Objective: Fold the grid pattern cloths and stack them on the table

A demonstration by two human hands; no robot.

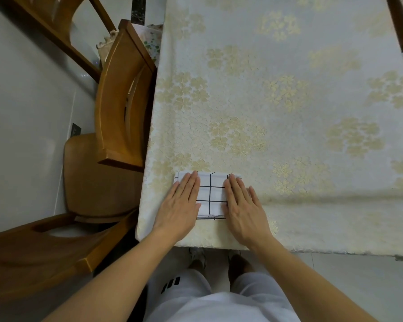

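A folded white cloth (pixel 211 196) with a black grid pattern lies near the front edge of the worktop (pixel 289 112), which is covered by a pale tablecloth with yellow flower clusters. Layered edges show along the cloth's near side. The left hand (pixel 180 205) lies flat on the cloth's left part, fingers straight and together, and the right hand (pixel 244 205) lies flat on its right part the same way. Wooden chairs (pixel 123 98) stand beside the worktop's left side.
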